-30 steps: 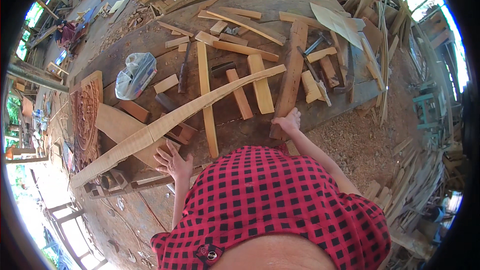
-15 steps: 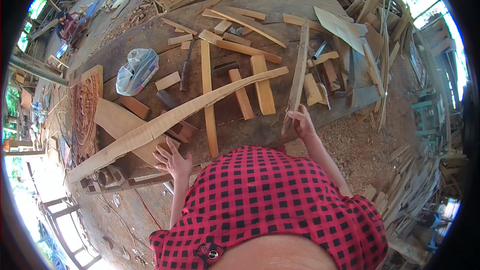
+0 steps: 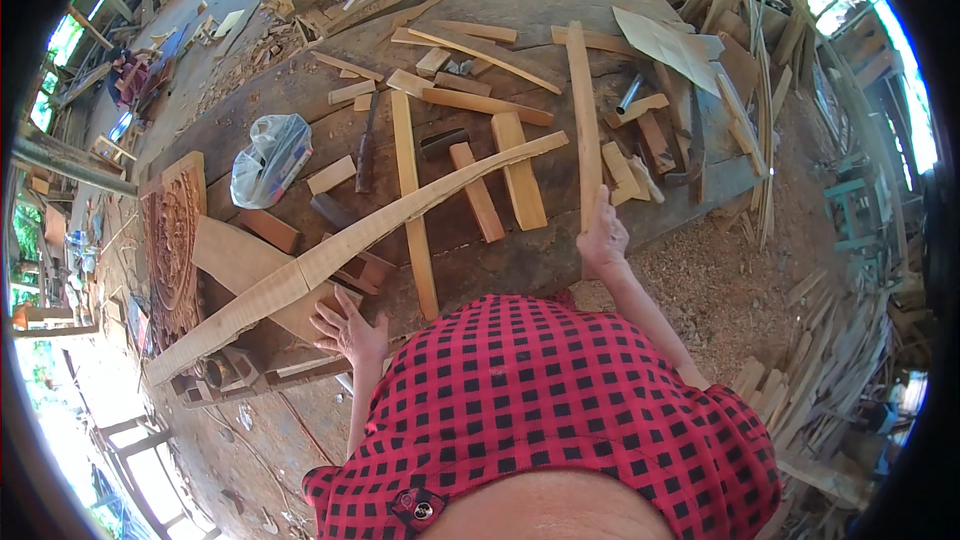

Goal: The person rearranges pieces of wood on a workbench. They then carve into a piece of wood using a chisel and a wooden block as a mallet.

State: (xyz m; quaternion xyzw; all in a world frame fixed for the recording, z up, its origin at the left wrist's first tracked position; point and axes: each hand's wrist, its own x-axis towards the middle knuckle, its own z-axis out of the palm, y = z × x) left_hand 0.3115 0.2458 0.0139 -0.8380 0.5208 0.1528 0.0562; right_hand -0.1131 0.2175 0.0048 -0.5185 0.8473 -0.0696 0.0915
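My right hand is closed round the near end of a long wooden strip, which points away from me across the workbench. My left hand has its fingers spread beside the front edge of the bench, at a flat pale board; whether the fingertips touch it I cannot tell. A long curved pale wooden piece lies slantwise over that board and across a straight yellowish batten. Between the curved piece and the strip are a thick yellow block and a reddish block.
The dark workbench carries a clear plastic bag, a carved panel, a handsaw-like dark tool, a metal tube and several offcuts. Scrap wood is piled right. Another person sits far left.
The strip in my right hand has rolled, now showing a broader, lighter face. My right hand has turned, its fingers wrapping the strip. The view has shifted slightly; my left hand stays spread.
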